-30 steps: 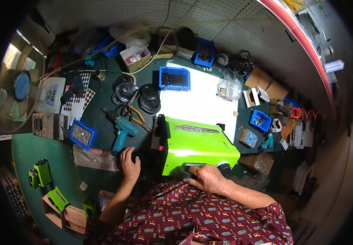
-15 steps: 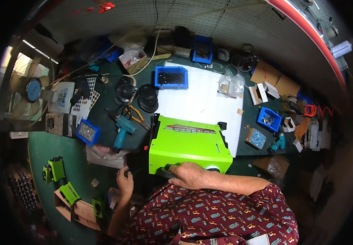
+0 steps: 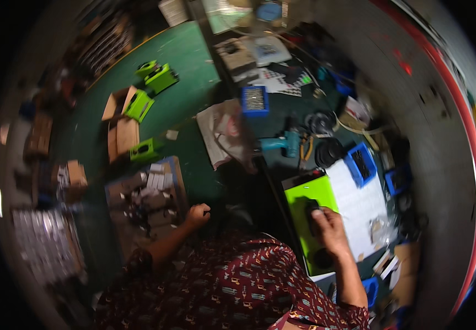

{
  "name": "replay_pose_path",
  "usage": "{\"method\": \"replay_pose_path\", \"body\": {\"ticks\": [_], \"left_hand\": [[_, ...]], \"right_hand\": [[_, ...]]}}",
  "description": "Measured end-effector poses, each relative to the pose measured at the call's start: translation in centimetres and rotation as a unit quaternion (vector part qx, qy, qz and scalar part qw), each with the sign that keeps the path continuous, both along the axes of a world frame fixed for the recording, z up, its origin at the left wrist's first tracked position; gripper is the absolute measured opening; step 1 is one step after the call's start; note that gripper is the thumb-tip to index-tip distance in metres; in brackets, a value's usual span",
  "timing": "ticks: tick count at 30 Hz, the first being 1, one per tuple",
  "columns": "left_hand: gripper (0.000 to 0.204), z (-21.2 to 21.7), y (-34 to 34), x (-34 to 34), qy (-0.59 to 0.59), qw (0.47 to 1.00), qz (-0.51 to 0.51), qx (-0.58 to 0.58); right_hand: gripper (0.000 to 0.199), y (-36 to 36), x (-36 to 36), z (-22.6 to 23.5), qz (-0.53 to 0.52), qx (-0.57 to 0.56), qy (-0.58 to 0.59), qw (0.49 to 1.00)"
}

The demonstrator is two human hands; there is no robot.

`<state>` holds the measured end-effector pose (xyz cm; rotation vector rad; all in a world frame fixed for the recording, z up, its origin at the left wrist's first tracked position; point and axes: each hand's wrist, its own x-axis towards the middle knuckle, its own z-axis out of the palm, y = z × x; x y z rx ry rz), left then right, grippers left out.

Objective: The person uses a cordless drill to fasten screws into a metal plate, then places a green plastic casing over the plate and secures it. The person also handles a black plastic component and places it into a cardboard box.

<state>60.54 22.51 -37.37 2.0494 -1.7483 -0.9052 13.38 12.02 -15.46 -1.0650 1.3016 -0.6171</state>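
At the edge of the workbench lies a bright green metal machine case (image 3: 299, 219) with black fittings on its face. My right hand (image 3: 332, 230) is closed over a black handle (image 3: 312, 211) on the case. My left hand (image 3: 197, 215) hangs apart from the bench, over the floor side, its fingers curled; a small dark spot shows at the fingertips, too blurred to name. A shallow cardboard box (image 3: 178, 179) holding several small white and dark parts lies just beyond that hand.
On the bench are a teal power drill (image 3: 282, 144), blue bins (image 3: 255, 102) of small parts, pliers (image 3: 305, 148) and a white sheet (image 3: 353, 206). Several green cases (image 3: 161, 80) and an open carton (image 3: 119, 137) stand on the green floor. A pale sack (image 3: 216, 132) hangs by the bench.
The view has swung left, showing more floor. The green case now appears turned, with my right hand still on its handle. My left hand's fingers have gone from loosely spread to curled.
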Motion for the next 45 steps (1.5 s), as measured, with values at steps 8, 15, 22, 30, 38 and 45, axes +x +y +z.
{"method": "replay_pose_path", "body": {"ticks": [8, 15, 22, 30, 38, 45], "left_hand": [[0.036, -3.9, 12.1, 2.9, -0.052, 0.973, 0.141, 0.172], [0.035, -5.0, 13.8, 7.5, 0.011, 0.953, 0.240, 0.184], [0.029, -11.0, 16.2, 15.4, 0.062, 0.919, 0.310, 0.236], [0.026, -7.5, 13.0, 35.1, 0.130, 0.863, 0.471, 0.130], [0.022, -7.3, 9.7, 45.1, 0.104, 0.788, 0.606, 0.033], [0.020, -12.1, 10.8, 40.2, 0.162, 0.701, 0.683, 0.126]], "right_hand": [[0.040, -4.0, 0.1, 9.7, 0.040, -0.001, 0.036, 0.999], [0.049, -8.4, 10.6, 14.3, 0.144, -0.011, 0.021, 0.989], [0.040, -15.3, 28.1, 12.6, 0.197, -0.013, 0.071, 0.978], [0.032, -25.6, 51.0, 8.6, 0.272, -0.069, 0.148, 0.948], [0.042, -39.5, 74.2, -0.6, 0.386, -0.137, 0.222, 0.885], [0.047, -53.6, 94.1, -15.3, 0.497, -0.176, 0.273, 0.805]]}}
